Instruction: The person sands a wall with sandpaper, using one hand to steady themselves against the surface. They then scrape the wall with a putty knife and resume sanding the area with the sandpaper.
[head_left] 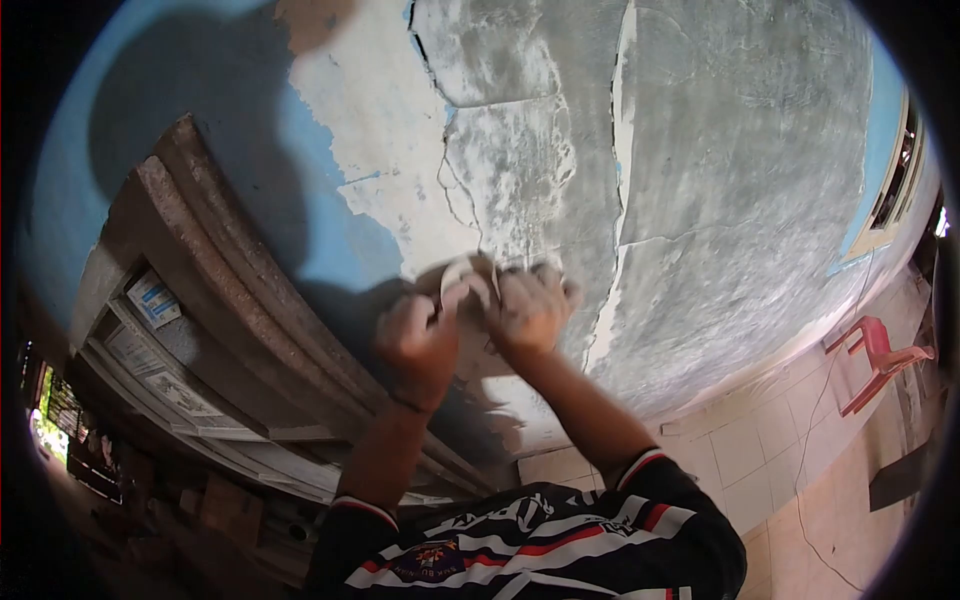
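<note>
My left hand (415,335) is closed, with its thumb side against a small white curved thing (457,275), blurred and looking like part of a roll. Beside it, my right hand (530,305) has its fingers curled; what they hold, if anything, is hidden. Both hands are close together in front of the cracked wall (720,150), whose surface is grey plaster, whitish patches and peeling blue paint. A dark crack (445,180) runs down the wall to just above the hands. To its right is a longer crack (618,180) with a pale strip along it.
A brown wooden frame (240,250) with panes stands at the left. At the right are a red plastic chair (875,360) and a window or vent opening (900,170). A thin cable (803,480) crosses the tiled floor (740,450). Boxes (232,505) lie in shadow at the lower left.
</note>
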